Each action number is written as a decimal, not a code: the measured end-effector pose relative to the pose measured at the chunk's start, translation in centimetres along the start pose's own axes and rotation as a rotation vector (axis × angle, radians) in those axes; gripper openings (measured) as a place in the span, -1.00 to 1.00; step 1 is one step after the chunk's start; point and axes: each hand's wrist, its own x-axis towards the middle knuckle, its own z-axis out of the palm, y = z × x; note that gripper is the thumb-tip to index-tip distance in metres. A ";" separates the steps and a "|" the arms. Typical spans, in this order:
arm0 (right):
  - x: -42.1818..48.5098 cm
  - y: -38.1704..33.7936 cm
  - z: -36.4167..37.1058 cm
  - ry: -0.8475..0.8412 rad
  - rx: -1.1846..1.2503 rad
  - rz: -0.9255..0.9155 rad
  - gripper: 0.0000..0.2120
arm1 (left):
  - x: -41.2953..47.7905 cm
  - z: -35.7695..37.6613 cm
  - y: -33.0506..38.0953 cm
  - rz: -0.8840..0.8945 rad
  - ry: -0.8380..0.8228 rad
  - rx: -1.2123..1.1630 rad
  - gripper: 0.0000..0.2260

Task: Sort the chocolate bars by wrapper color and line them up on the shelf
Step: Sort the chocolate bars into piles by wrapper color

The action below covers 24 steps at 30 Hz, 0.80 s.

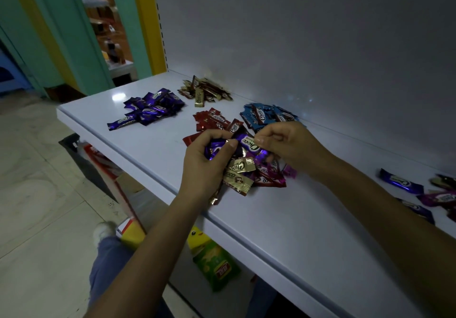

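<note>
Gripping a bunch of purple bars (215, 149), the left hand (204, 167) curls over a mixed heap (243, 178) on the shelf (296, 219), while the right hand (288, 145) pinches one Choco bar (249, 144) by its end. Behind them lie sorted piles, well apart: purple pile (150, 109), gold pile (206, 90), red pile (214, 119) and blue pile (266, 116).

Held in left grip (204, 164): purple bars (215, 149). Pinched in right grip (288, 145): end of purple Choco bar (250, 145). Beneath: mixed gold and magenta bars (243, 178). Farther back on white shelf (148, 159): purple pile (153, 108), gold pile (206, 90), red pile (214, 119), blue pile (266, 116).
</note>
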 end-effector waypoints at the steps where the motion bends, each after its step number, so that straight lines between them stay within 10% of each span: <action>1: 0.1 -0.1 0.1 -0.004 -0.006 -0.003 -0.88 | 0.0 0.0 0.0 0.000 0.008 -0.004 -0.90; 24: 17.4 -3.6 8.6 0.191 -0.023 0.053 -0.97 | 9.6 -10.6 -2.1 0.030 0.415 0.141 -0.92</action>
